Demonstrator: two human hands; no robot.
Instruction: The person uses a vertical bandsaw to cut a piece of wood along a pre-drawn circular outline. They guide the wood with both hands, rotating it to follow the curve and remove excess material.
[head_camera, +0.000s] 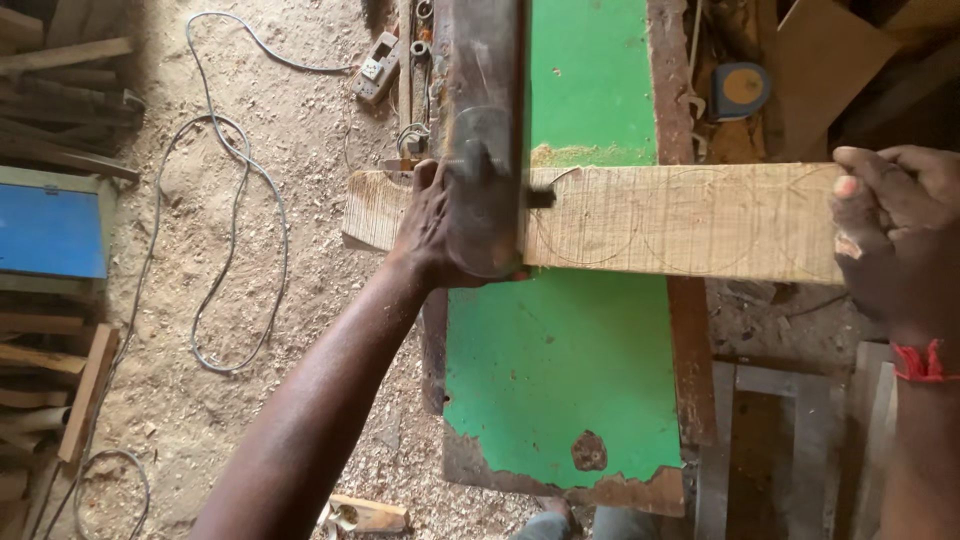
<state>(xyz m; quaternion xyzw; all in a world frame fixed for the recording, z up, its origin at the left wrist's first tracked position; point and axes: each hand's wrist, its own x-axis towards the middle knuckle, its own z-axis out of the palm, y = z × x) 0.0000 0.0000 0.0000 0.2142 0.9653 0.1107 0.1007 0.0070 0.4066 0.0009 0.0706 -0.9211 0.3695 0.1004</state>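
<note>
A pale wooden plank (680, 220) with pencilled circles lies crosswise on a worn green machine table (560, 370). My left hand (435, 230) presses on the plank's left part, partly behind a clear, dusty blade guard (487, 190) that crosses the plank. My right hand (895, 235) grips the plank's right end, thumb on top. A red thread band (920, 362) circles that wrist.
A dark metal arm (480, 50) runs away from me above the guard. Sawdust covers the floor at left, with a looping grey cable (235, 230), a blue box (50, 232) and stacked wood strips (60, 60). A yellow tape measure (740, 90) lies at upper right.
</note>
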